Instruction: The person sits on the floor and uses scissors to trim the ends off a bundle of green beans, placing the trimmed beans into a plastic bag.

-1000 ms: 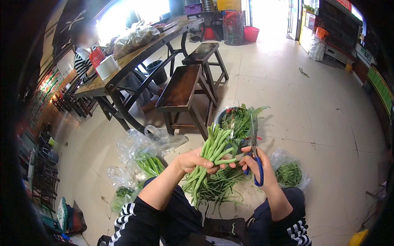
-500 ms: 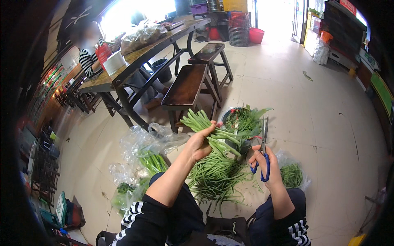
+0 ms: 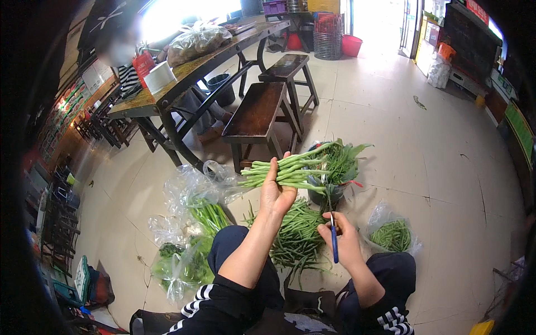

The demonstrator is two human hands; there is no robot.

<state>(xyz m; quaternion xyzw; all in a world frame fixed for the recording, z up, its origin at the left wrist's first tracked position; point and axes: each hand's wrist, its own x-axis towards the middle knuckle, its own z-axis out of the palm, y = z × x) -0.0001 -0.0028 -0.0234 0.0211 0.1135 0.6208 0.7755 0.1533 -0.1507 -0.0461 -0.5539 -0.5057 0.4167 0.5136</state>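
the fingers of the left hand (image 3: 277, 195) are wrapped around a bunch of green beans (image 3: 298, 177), clamping it near the centre of the frame, the pods lying roughly crosswise. lower and to the right, the fingers of the right hand (image 3: 347, 241) are closed on the blue-handled scissors (image 3: 334, 240), whose blades point up toward the right end of the bunch; whether they touch it, or stand parted, i cannot tell. below the bunch, a loose pile of beans (image 3: 298, 231) lies on the floor at lower centre. just behind the hands, a dark bucket (image 3: 318, 199) holds leafy trimmings (image 3: 345, 162). right of the right hand sits a clear bag of cut green pieces (image 3: 391, 235); left of the left forearm, clear plastic bags (image 3: 184, 192) lie around green stalks (image 3: 210, 218). farther out, a wooden bench (image 3: 259, 111) stands at upper centre, beside a long table (image 3: 195, 70) at upper left, where another person (image 3: 129, 79) sits.
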